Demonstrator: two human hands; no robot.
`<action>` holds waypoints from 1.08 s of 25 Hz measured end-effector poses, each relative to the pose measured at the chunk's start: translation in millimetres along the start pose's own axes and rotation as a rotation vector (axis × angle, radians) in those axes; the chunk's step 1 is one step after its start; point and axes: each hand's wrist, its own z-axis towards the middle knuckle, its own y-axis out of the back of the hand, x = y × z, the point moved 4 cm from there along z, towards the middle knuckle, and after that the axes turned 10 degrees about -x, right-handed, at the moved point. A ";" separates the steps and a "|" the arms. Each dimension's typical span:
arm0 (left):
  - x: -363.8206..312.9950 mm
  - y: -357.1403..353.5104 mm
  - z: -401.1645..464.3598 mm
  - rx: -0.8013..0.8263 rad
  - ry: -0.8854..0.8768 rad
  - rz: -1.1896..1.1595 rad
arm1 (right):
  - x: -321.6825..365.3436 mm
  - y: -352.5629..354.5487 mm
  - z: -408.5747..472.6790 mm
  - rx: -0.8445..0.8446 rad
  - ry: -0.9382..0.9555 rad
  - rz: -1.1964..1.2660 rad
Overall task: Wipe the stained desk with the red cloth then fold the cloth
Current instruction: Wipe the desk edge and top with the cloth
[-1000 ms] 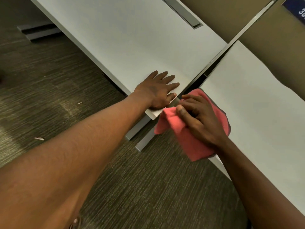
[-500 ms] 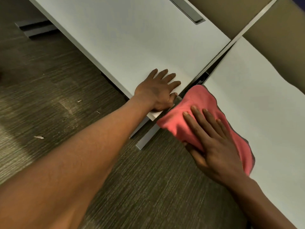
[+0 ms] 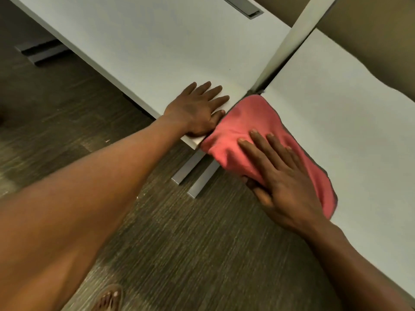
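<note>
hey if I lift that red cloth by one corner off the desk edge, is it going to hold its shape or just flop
Probably flop. The cloth already sags over the desk corner and bunches in soft folds under the right hand, so it looks limp. It seems thin, so likely light. Its matte, fuzzy-looking surface suggests it would drag on the desk rather than slide freely.

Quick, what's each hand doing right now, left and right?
Left hand: open, flat on the left desk.
Right hand: open, fingers straight, pressing the red cloth on the desk corner.

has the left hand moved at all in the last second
No. The left hand rests flat on the same corner of the left desk, fingertips as close to the gap between desks as before.
</note>
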 end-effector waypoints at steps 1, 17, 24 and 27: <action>-0.6 -0.5 0.8 -0.007 0.006 -0.001 | -0.3 1.2 0.1 0.011 -0.020 -0.010; 2.5 4.3 0.6 0.005 -0.029 0.007 | -15.4 11.9 111.8 -0.105 -0.149 0.269; -0.5 5.4 2.0 -0.021 0.010 0.009 | 19.2 3.2 58.7 -0.009 0.222 0.082; -2.7 5.9 3.1 -0.016 0.006 0.001 | 28.3 3.8 99.8 0.055 0.266 0.109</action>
